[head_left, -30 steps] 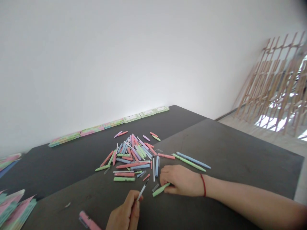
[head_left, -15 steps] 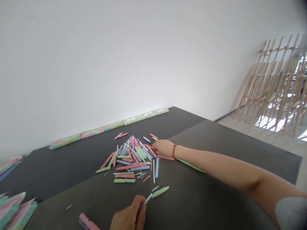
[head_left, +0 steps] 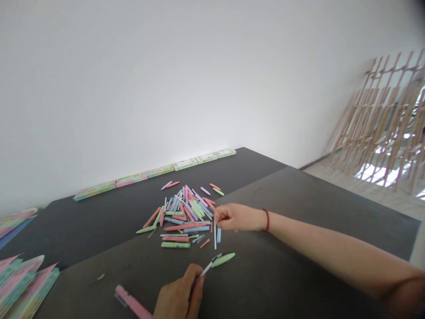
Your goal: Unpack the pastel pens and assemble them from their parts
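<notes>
Low in the picture my left hand is closed around a thin white pen refill. Its grey, see-through end touches or overlaps a green pen barrel lying on the table; I cannot tell whether they are joined. My right hand, with a red cord at the wrist, hovers over the right edge of a heap of pen parts. Its fingers are curled together, and what is between them is hidden. The heap mixes pink, green, blue and purple barrels with white refills and small caps.
A pink pen lies at the front, left of my left hand. Flat pastel boxes line the wall side of the dark table. Pink and green packets are stacked at left. Wooden racks stand on the floor at right.
My right hand has drawn back slightly toward me from the heap's far right side, its fingers now curled. A green piece behind it shows fully. My left hand keeps hold of the refill.
</notes>
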The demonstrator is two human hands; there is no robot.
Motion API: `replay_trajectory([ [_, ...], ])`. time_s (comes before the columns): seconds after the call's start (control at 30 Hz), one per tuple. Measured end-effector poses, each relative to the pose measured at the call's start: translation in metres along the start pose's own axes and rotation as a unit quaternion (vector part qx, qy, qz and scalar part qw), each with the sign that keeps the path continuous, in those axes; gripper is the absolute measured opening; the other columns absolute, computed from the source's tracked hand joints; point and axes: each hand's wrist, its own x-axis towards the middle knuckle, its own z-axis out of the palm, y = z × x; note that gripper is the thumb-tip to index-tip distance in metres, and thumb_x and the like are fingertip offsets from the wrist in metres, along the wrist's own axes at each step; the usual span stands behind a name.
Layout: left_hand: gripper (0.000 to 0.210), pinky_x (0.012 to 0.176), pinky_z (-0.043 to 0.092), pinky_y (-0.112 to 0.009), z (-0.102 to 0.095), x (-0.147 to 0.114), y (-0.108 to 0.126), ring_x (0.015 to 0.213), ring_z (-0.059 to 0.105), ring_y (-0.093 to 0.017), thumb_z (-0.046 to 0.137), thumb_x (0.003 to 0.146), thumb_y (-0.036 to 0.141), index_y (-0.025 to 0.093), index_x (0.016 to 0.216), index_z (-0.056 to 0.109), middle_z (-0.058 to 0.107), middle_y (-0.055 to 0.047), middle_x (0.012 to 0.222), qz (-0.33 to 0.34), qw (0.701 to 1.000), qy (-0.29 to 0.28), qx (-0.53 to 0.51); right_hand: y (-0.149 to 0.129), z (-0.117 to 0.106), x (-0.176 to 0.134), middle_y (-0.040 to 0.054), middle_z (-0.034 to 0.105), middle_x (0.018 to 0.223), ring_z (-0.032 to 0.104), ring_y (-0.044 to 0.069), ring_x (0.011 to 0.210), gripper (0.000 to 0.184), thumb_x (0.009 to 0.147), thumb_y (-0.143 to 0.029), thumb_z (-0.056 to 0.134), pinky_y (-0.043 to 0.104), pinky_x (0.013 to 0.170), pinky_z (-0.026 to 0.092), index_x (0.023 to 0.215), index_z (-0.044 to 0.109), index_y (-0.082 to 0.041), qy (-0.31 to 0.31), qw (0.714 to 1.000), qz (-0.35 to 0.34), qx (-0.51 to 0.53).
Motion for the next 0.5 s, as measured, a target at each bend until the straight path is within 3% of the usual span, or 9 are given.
replay_trajectory([
  [0.03,0.024,0.045,0.035,-0.019,-0.002,0.000,0.002,0.045,0.057,-0.011,0.029,0.094,0.033,0.025,0.081,0.047,0.053,0.007,0.052,0.000,1.000,-0.003,-0.008,-0.002,0.011,-0.010,-0.0027,0.053,0.064,0.047,0.008,0.050,0.007,0.080,-0.022,0.047,0.019,0.049,0.041,0.081,0.050,-0.016,-0.012,0.984,0.000,0.177],
  [0.1,0.023,0.046,0.035,-0.020,-0.006,0.000,0.006,0.046,0.057,-0.012,0.030,0.094,0.033,0.025,0.081,0.047,0.051,0.007,0.052,0.000,1.000,-0.010,-0.023,-0.006,0.034,-0.025,-0.0035,0.050,0.064,0.044,0.006,0.050,0.012,0.076,-0.026,0.055,0.017,0.047,0.039,0.077,0.048,-0.016,-0.009,0.903,0.010,0.429],
  [0.13,0.022,0.046,0.035,-0.020,-0.007,-0.001,0.008,0.046,0.056,-0.011,0.030,0.094,0.032,0.025,0.081,0.047,0.050,0.007,0.052,-0.001,1.000,-0.015,-0.027,-0.008,0.044,-0.031,-0.0035,0.050,0.064,0.044,0.005,0.050,0.016,0.073,-0.026,0.060,0.017,0.046,0.039,0.076,0.048,-0.016,-0.006,0.863,0.015,0.504],
  [0.2,0.022,0.048,0.035,-0.020,-0.009,-0.001,0.010,0.045,0.054,-0.011,0.031,0.094,0.032,0.024,0.081,0.046,0.048,0.008,0.052,-0.003,0.999,-0.025,-0.032,-0.012,0.060,-0.036,-0.0029,0.053,0.064,0.046,0.005,0.051,0.021,0.069,-0.027,0.067,0.016,0.047,0.040,0.076,0.050,-0.015,0.007,0.816,0.016,0.577],
  [0.37,0.024,0.048,0.034,-0.020,-0.011,-0.002,0.011,0.044,0.052,-0.011,0.029,0.095,0.031,0.024,0.080,0.046,0.045,0.008,0.051,-0.017,0.999,-0.028,-0.030,-0.015,0.072,-0.033,-0.0030,0.056,0.063,0.048,0.005,0.050,0.023,0.071,-0.028,0.070,0.017,0.048,0.043,0.078,0.053,-0.014,0.051,0.797,-0.021,0.601],
  [0.5,0.024,0.049,0.035,-0.020,-0.011,-0.002,0.012,0.044,0.054,-0.011,0.030,0.095,0.031,0.024,0.080,0.047,0.047,0.008,0.051,-0.011,0.999,-0.023,-0.025,-0.013,0.075,-0.033,-0.0032,0.056,0.064,0.048,0.005,0.051,0.022,0.074,-0.028,0.068,0.018,0.048,0.045,0.079,0.052,-0.014,0.068,0.815,-0.048,0.573],
])
